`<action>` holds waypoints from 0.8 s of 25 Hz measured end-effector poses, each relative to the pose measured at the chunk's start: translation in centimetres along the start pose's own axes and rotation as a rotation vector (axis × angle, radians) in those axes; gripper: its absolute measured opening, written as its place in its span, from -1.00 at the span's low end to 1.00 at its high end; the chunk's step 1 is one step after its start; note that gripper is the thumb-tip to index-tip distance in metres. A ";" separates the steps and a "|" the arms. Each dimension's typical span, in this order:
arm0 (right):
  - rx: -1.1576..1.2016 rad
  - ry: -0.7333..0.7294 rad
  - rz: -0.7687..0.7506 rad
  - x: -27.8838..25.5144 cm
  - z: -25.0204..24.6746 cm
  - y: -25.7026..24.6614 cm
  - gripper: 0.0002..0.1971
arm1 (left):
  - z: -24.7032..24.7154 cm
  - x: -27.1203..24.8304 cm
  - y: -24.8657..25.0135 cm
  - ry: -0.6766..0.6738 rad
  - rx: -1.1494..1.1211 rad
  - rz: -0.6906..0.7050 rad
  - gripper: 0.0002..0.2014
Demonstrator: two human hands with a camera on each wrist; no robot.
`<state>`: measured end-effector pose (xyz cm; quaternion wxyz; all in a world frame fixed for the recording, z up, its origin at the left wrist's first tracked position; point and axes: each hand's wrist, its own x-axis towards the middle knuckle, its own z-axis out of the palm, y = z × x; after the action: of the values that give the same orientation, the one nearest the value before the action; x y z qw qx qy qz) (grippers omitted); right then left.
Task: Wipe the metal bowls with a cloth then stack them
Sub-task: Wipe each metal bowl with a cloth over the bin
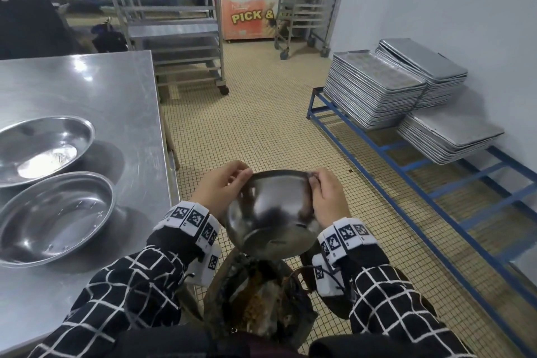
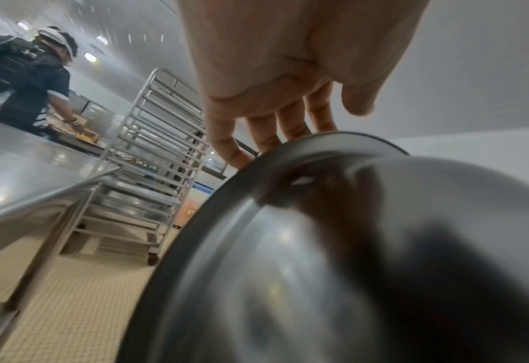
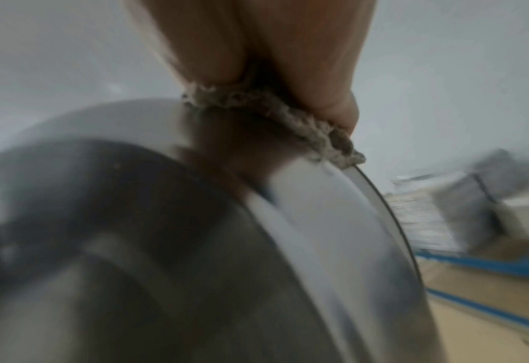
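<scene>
Both hands grip the tilted bowl (image 1: 271, 213) by its rim, base toward the wearer, right pinching cloth (image 3: 275, 113).

Two bowls (image 1: 52, 180) on table (image 1: 116, 90) at left; tray stacks (image 1: 406, 90) on rack (image 1: 436, 177) at right, trolleys (image 1: 171, 23) behind.

Bowl (image 1: 273, 212) in hand was shiny silver steel with dark smudgy reflections, same silver as the two bowls (image 1: 55, 215) near the worktop's (image 1: 116, 90) front edge. Worktop was grey brushed steel. Cloth (image 3: 275, 115) looked dingy grey-beige. Sleeves (image 1: 122, 293) were black with a thin white grid, wristbands (image 1: 191, 218) white with black square markers. Floor (image 1: 261, 113) was tiny cream tiles, rack frame (image 1: 436, 183) blue, freezer (image 1: 247, 14) orange with yellow lettering.
</scene>
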<state>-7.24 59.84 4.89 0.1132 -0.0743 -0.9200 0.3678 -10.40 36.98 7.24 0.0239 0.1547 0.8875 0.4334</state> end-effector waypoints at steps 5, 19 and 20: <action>-0.186 -0.095 -0.239 0.5 1.1 -3.2 -0.75 | 1.5 0.3 1.3 0.090 0.268 0.062 -0.62; -0.078 0.144 -0.208 -3.3 2.9 -4.8 -0.55 | 0.8 0.0 1.0 0.254 0.067 -0.037 -0.75; 0.062 0.089 -0.064 -2.8 2.2 -4.3 -0.55 | 0.7 -0.2 0.8 0.269 0.043 -0.043 -0.74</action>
<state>-5.38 54.69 5.87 0.1682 -0.0575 -0.9040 0.3887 -9.91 37.94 7.45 -0.0895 0.0766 0.8950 0.4303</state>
